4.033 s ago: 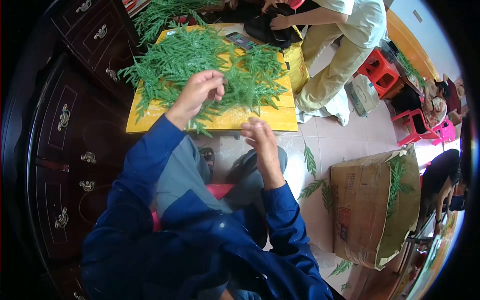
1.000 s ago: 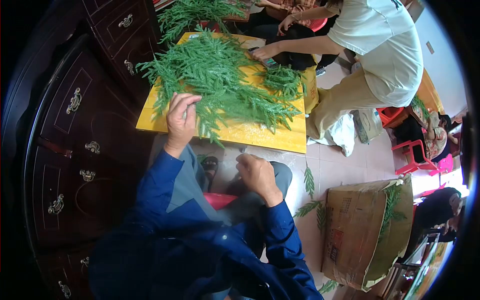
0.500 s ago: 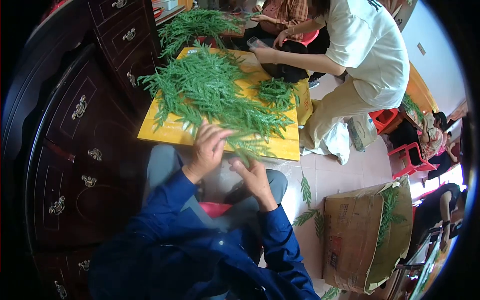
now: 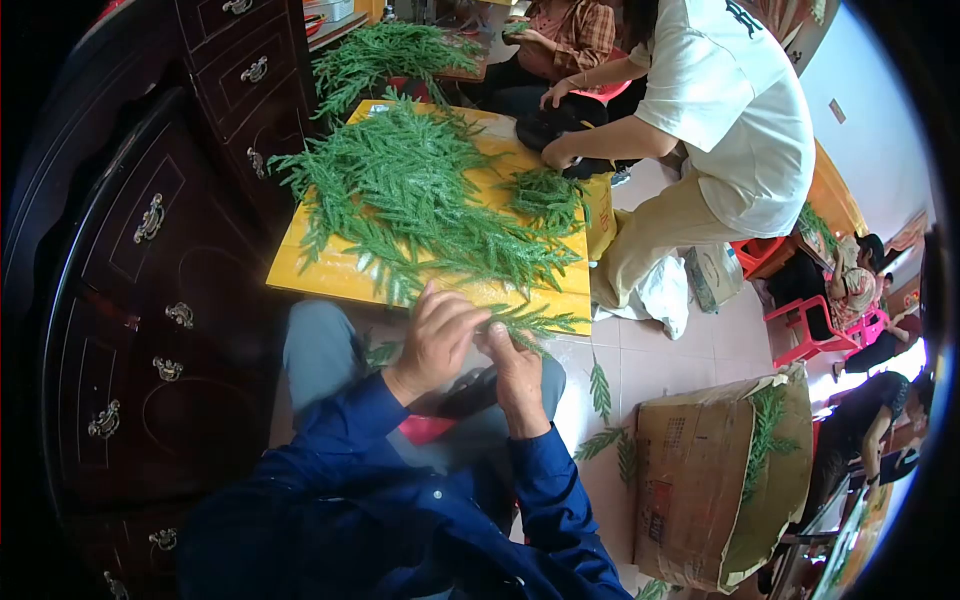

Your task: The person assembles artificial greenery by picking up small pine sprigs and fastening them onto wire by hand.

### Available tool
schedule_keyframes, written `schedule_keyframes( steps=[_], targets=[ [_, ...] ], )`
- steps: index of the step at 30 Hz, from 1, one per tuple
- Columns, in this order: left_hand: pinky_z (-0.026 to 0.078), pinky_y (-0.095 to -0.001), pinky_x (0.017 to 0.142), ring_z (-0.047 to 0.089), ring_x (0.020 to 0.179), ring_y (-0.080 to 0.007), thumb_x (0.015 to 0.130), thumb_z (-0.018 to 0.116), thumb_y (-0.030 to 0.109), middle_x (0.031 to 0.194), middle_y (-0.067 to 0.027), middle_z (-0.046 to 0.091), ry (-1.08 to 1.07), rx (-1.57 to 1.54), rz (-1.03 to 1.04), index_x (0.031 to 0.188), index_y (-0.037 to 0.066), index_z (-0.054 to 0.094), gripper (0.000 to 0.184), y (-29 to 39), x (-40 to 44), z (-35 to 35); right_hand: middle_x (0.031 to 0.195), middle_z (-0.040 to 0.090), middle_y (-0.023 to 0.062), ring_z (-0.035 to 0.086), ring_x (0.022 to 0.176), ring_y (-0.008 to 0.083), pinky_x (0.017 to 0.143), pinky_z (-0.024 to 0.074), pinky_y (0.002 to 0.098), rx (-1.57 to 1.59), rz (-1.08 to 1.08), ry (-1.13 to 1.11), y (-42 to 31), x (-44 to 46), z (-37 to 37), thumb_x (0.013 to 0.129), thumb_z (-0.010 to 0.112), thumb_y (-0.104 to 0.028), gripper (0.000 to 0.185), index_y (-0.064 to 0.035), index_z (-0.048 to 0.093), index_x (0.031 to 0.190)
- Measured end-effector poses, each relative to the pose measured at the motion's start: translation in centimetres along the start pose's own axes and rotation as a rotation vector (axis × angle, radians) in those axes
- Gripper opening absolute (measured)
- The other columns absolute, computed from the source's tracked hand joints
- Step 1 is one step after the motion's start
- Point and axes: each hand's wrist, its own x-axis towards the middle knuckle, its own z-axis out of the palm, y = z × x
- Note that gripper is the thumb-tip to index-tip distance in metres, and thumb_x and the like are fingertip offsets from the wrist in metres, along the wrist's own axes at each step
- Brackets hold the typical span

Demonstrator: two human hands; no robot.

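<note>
Both hands meet just in front of the yellow table (image 4: 340, 277). My left hand (image 4: 437, 340) has its fingers bent together at the stem end of a green sprig (image 4: 540, 321). Pinched between thumb and fingers of my right hand (image 4: 517, 375), the same sprig points to the right over the table's front edge. A large pile of green sprigs (image 4: 400, 170) covers much of the table, and a smaller bundle (image 4: 546, 198) lies at its right. Whether my left fingers touch the stem is hard to make out.
A person in a white shirt (image 4: 735, 100) stands right of the table, hands at a black bag (image 4: 545, 130). A cardboard box (image 4: 690, 480) with sprigs stands on the floor at right, near loose sprigs (image 4: 600, 390). Dark drawers (image 4: 190, 250) are at left. Other people sit beyond.
Both hands have come together, with a sprig now held between them. The standing person's hands have moved from the table to a phone, then to the black bag; the phone no longer shows.
</note>
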Motion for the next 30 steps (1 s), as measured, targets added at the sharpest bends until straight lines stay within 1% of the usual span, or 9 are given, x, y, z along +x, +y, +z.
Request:
schedule_keyframes(
  steps=[1, 4, 7, 8, 11, 12, 15, 20, 30],
  targets=[
    [0.033, -0.0503, 0.1, 0.055, 0.098, -0.0265, 0.074, 0.062, 0.002, 0.089, -0.0069, 0.059, 0.027, 0.01, 0.006, 0.102, 0.01, 0.063, 0.029, 0.4, 0.0, -0.3, 0.083, 0.064, 0.0063, 0.06, 0.078, 0.0139, 0.075, 0.0473, 0.028, -0.006, -0.016, 0.016, -0.1, 0.0, 0.1, 0.09, 0.064, -0.025, 0.027, 0.0004, 0.061, 0.097],
    [0.04, -0.0465, 0.094, 0.058, 0.094, -0.0281, 0.071, 0.062, -0.002, 0.092, -0.0086, 0.061, 0.087, -0.023, -0.021, 0.102, 0.008, 0.062, 0.032, 2.1, -0.2, -1.9, 0.087, 0.067, 0.0099, 0.062, 0.079, 0.015, 0.076, 0.0479, 0.0281, -0.054, -0.039, 0.043, -0.6, -0.2, 0.0, 0.09, 0.064, -0.026, 0.028, 0.0009, 0.061, 0.097],
    [0.047, -0.0388, 0.085, 0.06, 0.089, -0.0269, 0.073, 0.063, 0.0, 0.092, -0.0107, 0.062, 0.007, -0.266, -0.131, 0.101, 0.006, 0.062, 0.029, 1.8, -2.6, -2.4, 0.088, 0.067, 0.0109, 0.064, 0.081, 0.0164, 0.078, 0.0485, 0.0284, -0.063, -0.035, 0.068, -0.2, -0.1, -0.6, 0.09, 0.064, -0.027, 0.029, 0.001, 0.06, 0.097],
    [0.049, -0.0305, 0.076, 0.061, 0.081, -0.0224, 0.081, 0.061, 0.005, 0.09, -0.0096, 0.063, -0.013, -0.366, -0.22, 0.099, 0.004, 0.061, 0.018, 1.5, -3.4, -2.1, 0.088, 0.067, 0.0108, 0.064, 0.081, 0.0166, 0.078, 0.0486, 0.0285, -0.051, -0.037, 0.061, -0.1, 0.0, -0.8, 0.09, 0.064, -0.027, 0.03, 0.001, 0.06, 0.098],
    [0.049, -0.0278, 0.073, 0.061, 0.077, -0.0172, 0.09, 0.056, 0.014, 0.09, -0.0075, 0.064, -0.126, -0.984, -0.905, 0.102, 0.002, 0.06, 0.018, -0.3, -5.9, -1.0, 0.088, 0.067, 0.0104, 0.064, 0.081, 0.0168, 0.076, 0.0485, 0.0287, -0.032, -0.012, 0.006, 0.3, -0.1, -0.8, 0.09, 0.064, -0.027, 0.029, 0.0007, 0.06, 0.099],
    [0.05, -0.0276, 0.069, 0.061, 0.076, -0.0143, 0.095, 0.051, 0.021, 0.091, -0.0064, 0.064, -0.082, -1.112, -1.035, 0.106, 0.001, 0.059, 0.024, -0.6, -5.9, -1.1, 0.089, 0.067, 0.0102, 0.064, 0.081, 0.0168, 0.075, 0.0483, 0.0288, -0.028, -0.001, -0.019, 0.3, -0.1, -0.7, 0.09, 0.064, -0.026, 0.029, 0.0006, 0.06, 0.099],
    [0.051, -0.0293, 0.068, 0.061, 0.075, -0.0141, 0.094, 0.052, 0.024, 0.089, -0.0065, 0.063, 0.023, -1.368, -1.141, 0.108, 0.002, 0.057, 0.026, -1.3, -5.1, -2.0, 0.09, 0.067, 0.01, 0.064, 0.081, 0.0169, 0.074, 0.048, 0.0289, -0.071, 0.006, -0.115, 0.1, -0.6, -0.2, 0.09, 0.064, -0.025, 0.028, 0.0007, 0.06, 0.1],
    [0.052, -0.0302, 0.065, 0.061, 0.073, -0.0134, 0.09, 0.059, 0.013, 0.083, -0.004, 0.061, 0.177, -1.46, -1.078, 0.105, 0.005, 0.057, 0.017, -1.5, -4.0, -2.1, 0.09, 0.066, 0.0098, 0.064, 0.081, 0.0174, 0.074, 0.048, 0.0286, -0.086, 0.013, -0.196, -0.1, -0.9, -0.2, 0.089, 0.063, -0.018, 0.024, 0.0018, 0.062, 0.102],
    [0.052, -0.031, 0.067, 0.059, 0.071, -0.0138, 0.091, 0.06, 0.014, 0.08, -0.0037, 0.061, 0.135, -1.407, -1.053, 0.106, 0.006, 0.057, 0.017, -1.9, -4.6, -2.0, 0.091, 0.066, 0.0097, 0.063, 0.082, 0.0178, 0.074, 0.0476, 0.0281, -0.126, 0.025, -0.223, -0.4, -0.7, -0.3, 0.09, 0.062, -0.017, 0.024, 0.0016, 0.062, 0.106]
  ],
)
